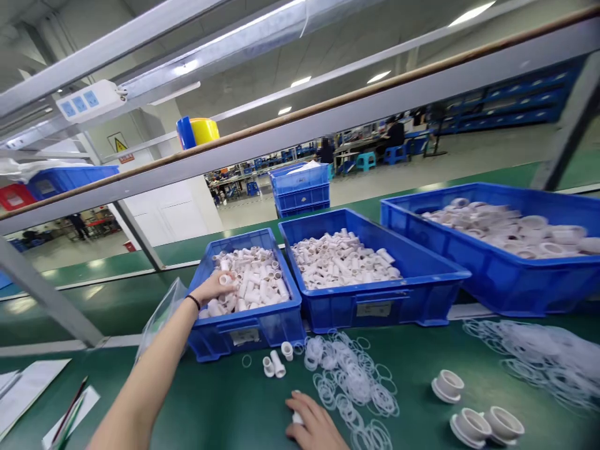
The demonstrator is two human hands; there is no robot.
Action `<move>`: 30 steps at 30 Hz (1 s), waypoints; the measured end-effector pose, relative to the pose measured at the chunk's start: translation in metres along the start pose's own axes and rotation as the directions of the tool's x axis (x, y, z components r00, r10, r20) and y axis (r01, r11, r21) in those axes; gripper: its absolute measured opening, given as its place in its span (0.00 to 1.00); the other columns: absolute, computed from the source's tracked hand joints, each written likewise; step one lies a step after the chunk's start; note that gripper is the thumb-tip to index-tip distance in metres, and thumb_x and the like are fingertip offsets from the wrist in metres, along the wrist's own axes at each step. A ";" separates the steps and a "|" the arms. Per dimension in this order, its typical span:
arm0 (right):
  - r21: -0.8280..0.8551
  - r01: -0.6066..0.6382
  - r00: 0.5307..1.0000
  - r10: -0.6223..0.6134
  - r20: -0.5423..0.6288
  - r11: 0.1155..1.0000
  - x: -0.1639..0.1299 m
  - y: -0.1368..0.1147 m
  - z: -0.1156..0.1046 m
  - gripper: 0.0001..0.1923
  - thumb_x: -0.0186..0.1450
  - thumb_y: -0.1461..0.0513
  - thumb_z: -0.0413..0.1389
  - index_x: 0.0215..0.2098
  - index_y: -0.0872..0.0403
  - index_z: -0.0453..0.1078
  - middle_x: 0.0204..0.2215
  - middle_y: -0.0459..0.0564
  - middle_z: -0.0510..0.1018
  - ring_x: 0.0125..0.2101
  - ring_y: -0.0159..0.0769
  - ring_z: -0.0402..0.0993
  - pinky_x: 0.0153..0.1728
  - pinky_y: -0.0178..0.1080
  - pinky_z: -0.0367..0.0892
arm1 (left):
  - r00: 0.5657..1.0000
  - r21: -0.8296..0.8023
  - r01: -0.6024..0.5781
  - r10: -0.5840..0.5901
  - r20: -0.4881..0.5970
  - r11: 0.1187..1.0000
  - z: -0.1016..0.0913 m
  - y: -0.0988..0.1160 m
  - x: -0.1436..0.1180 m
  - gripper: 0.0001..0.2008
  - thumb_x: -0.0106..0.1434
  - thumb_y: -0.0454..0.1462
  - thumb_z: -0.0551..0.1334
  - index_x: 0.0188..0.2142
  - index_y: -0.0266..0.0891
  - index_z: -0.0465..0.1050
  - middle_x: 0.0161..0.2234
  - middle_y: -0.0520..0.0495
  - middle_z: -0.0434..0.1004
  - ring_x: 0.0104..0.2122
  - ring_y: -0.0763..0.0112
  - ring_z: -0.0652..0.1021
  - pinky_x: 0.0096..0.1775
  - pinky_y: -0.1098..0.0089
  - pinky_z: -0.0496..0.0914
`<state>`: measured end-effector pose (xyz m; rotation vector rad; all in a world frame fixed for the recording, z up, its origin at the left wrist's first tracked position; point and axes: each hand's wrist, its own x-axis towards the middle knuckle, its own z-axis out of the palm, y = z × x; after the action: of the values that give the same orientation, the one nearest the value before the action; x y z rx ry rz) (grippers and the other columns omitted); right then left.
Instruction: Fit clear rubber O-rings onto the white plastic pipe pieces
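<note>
Across the middle of the frame I see three blue bins on the green table (pixel 225 406): the big one (pixel 492 275) at right holds wide white rings, the middle bin (pixel 375 300) and the small bin (pixel 248 328) at centre left hold short white tubes. My left hand (pixel 213 289) reaches into the small bin, fingers curled on a tube (pixel 226 280). At bottom centre my right hand (pixel 314 425) rests on the table, closed over a small white piece (pixel 297 417), beside a heap of clear rubber rings (pixel 351 381).

Glossy blue plastic bins (pixel 424 284); matt white plastic tubes (pixel 342 259)
</note>
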<state>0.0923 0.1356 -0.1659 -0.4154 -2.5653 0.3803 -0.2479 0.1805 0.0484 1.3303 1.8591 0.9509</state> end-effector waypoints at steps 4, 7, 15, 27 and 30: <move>0.094 -0.042 0.995 0.032 0.099 0.995 0.001 -0.016 -0.021 0.11 0.62 0.65 0.54 0.43 0.50 0.69 0.56 0.55 0.68 0.60 0.50 0.58 0.53 0.53 0.64 | 0.959 -0.170 -0.233 0.197 -0.202 0.958 -0.004 0.028 -0.056 0.27 0.49 0.47 0.70 0.46 0.42 0.64 0.32 0.54 0.68 0.28 0.75 0.71 0.29 0.75 0.69; 0.113 -0.078 0.991 0.065 0.115 0.991 0.003 -0.023 -0.028 0.10 0.63 0.66 0.52 0.43 0.51 0.69 0.56 0.55 0.67 0.61 0.50 0.56 0.54 0.54 0.63 | 0.934 -0.143 -0.344 0.321 -0.158 0.928 0.019 0.038 -0.110 0.23 0.51 0.42 0.70 0.44 0.40 0.68 0.39 0.47 0.70 0.34 0.68 0.74 0.36 0.68 0.72; 0.085 -0.062 0.996 0.056 0.074 0.994 0.003 -0.026 -0.022 0.11 0.63 0.66 0.53 0.44 0.51 0.69 0.55 0.55 0.67 0.60 0.50 0.56 0.54 0.54 0.62 | 0.956 0.113 -0.202 0.221 -0.193 0.973 0.146 -0.044 -0.162 0.16 0.51 0.32 0.68 0.41 0.41 0.72 0.46 0.44 0.65 0.45 0.62 0.71 0.50 0.61 0.67; 0.071 -0.056 0.998 0.054 0.029 0.996 0.003 -0.025 -0.019 0.20 0.63 0.64 0.54 0.54 0.52 0.64 0.56 0.58 0.66 0.59 0.50 0.58 0.55 0.54 0.64 | 0.964 0.062 -0.188 0.196 -0.180 0.980 0.193 -0.078 -0.153 0.33 0.55 0.39 0.68 0.59 0.47 0.62 0.65 0.41 0.44 0.65 0.52 0.51 0.62 0.55 0.52; 0.066 -0.046 0.999 0.047 0.000 0.997 0.003 -0.025 -0.017 0.19 0.63 0.63 0.54 0.53 0.53 0.65 0.56 0.59 0.66 0.59 0.50 0.58 0.55 0.54 0.64 | 0.976 0.052 -0.207 0.210 -0.066 0.977 0.184 -0.075 -0.158 0.32 0.57 0.40 0.66 0.60 0.48 0.61 0.66 0.41 0.44 0.66 0.52 0.49 0.63 0.53 0.49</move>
<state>0.0938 0.1170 -0.1420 -0.4517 -2.5375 0.4799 -0.0883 0.0461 -0.0959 1.5607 1.8284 1.0815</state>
